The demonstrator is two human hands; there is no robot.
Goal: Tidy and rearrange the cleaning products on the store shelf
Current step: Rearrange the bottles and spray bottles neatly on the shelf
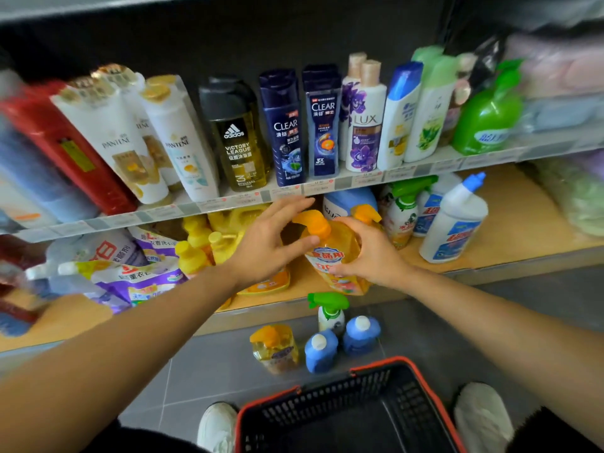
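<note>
An orange pump bottle of dish soap stands tilted at the front of the wooden lower shelf. My right hand grips its body from the right, fingers curled round the label. My left hand reaches in from the left with fingers extended over the pump head and its thumb touching the bottle's neck. A second orange pump bottle stands just behind. Yellow bottles cluster to the left, partly hidden by my left hand.
Purple refill pouches lie at the shelf's left; a green spray bottle and white cleaner bottle stand right. On the floor sit an orange bottle, a green sprayer and two blue bottles. A black basket stands between my shoes. Shampoos fill the upper shelf.
</note>
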